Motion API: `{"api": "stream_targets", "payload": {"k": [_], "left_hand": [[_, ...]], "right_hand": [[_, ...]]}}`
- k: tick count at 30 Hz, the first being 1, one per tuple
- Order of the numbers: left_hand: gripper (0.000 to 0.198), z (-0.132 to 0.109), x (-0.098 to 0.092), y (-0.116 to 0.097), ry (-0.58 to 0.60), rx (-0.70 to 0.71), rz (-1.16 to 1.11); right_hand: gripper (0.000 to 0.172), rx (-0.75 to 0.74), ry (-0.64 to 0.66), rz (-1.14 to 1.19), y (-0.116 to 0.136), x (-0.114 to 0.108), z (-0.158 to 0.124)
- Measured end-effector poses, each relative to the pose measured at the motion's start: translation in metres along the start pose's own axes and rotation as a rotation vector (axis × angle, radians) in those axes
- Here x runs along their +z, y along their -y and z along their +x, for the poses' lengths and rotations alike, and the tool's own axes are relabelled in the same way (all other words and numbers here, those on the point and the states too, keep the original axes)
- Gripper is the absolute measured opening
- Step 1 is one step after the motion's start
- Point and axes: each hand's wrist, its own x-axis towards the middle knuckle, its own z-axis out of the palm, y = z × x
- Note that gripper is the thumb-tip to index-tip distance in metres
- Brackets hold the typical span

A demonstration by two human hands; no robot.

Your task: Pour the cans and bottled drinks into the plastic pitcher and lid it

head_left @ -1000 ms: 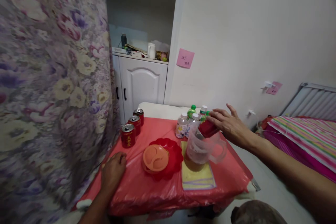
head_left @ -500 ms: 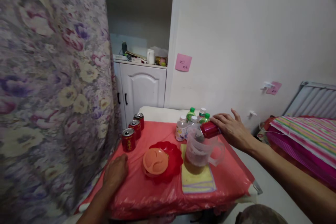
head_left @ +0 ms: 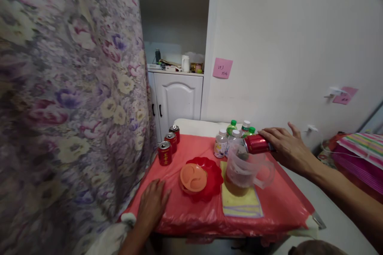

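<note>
My right hand grips a red drink can, tipped almost level with its top end over a clear plastic measuring jug. Brownish liquid lies in the bottom of the jug, which stands on a folded yellow cloth. On the red table cover, my left hand rests with its fingers stretched out, holding nothing. To its right, an orange divided dish sits on a red scalloped plate. Three red drink cans stand upright in a row beyond my left hand.
Several bottles with white or green caps stand close behind the jug. A floral curtain hangs along the left side. Behind the table are a white cabinet and a wall; a bed lies at the right.
The view has swung left, so everything sits further right in it. My left hand's fingers have spread out from a more curled pose. The can stays tipped over the jug, now closer to level.
</note>
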Motion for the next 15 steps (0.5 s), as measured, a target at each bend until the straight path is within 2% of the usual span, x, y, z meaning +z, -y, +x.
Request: {"api": "stream_targets", "payload": {"k": [3, 10, 12, 15], "left_hand": [[0.057, -0.008, 0.001, -0.008, 0.049, -0.008, 0.011], [0.061, -0.021, -0.012, -0.027, 0.16, -0.006, 0.051], [0.061, -0.023, -0.01, -0.028, 0.155, 0.002, 0.056], [0.058, -0.026, 0.002, -0.021, 0.068, 0.028, 0.031]], "right_hand": [[0.058, -0.002, 0.002, 0.011, -0.001, 0.001, -0.001], [0.053, 0.023, 0.028, 0.011, -0.002, 0.002, 0.0], [0.052, 0.016, 0.032, 0.02, -0.001, 0.001, 0.0], [0.05, 0.036, 0.021, 0.031, 0.001, 0.0, 0.0]]}}
